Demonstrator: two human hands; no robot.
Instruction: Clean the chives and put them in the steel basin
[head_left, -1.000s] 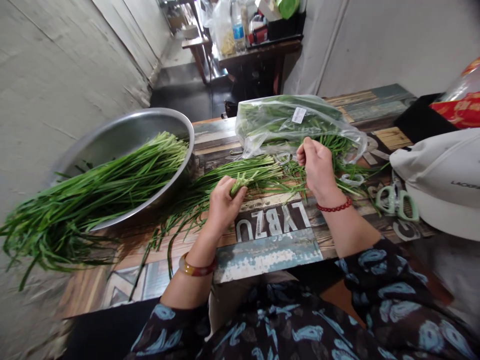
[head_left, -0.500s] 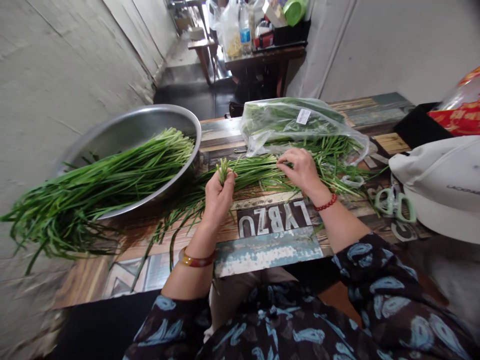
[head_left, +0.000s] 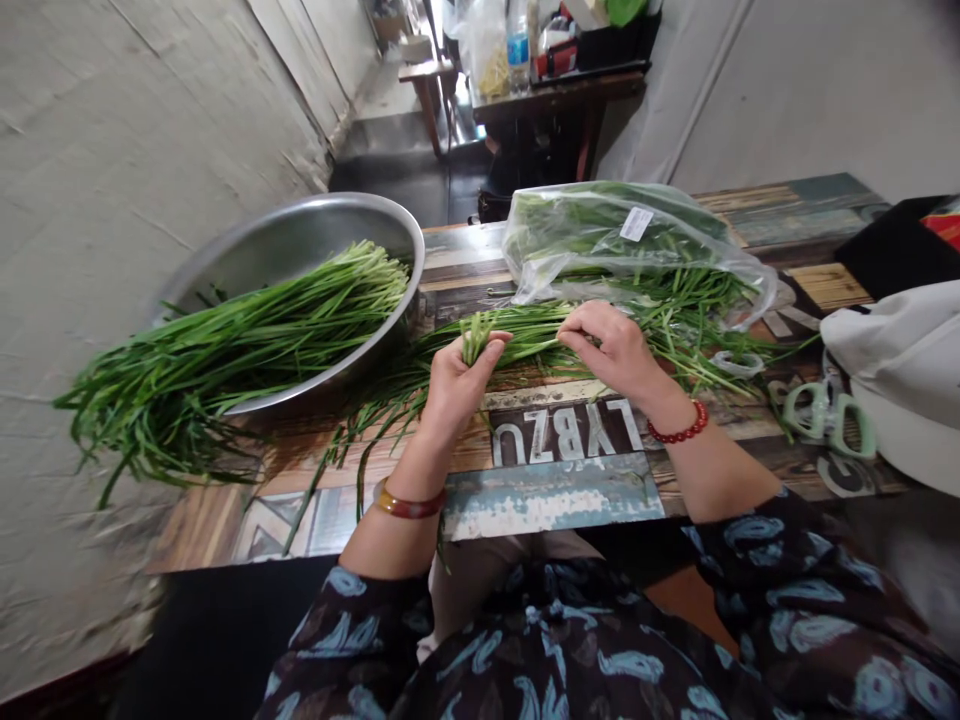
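My left hand (head_left: 459,385) is wrapped round a small bunch of green stalks, their pale cut ends poking up above the thumb. To its right, my right hand (head_left: 611,345) pinches the pale end of a stalk over the loose greens (head_left: 525,330) on the table. A large metal bowl (head_left: 300,220) at the left holds a thick heap of long greens (head_left: 285,325), whose leaves hang over the rim. Behind my right hand lies a clear plastic bag (head_left: 622,230) with more greens inside and a white label.
Green-handled scissors (head_left: 829,420) and a white cap (head_left: 907,370) lie at the right of the patterned table (head_left: 555,495). A black item (head_left: 896,245) is behind the cap. A side table (head_left: 559,95) with a bottle stands farther back.
The whole view has shifted, so most things appear farther right. My right hand's pinch is now at a pale stalk end; my left hand still grips its bunch.
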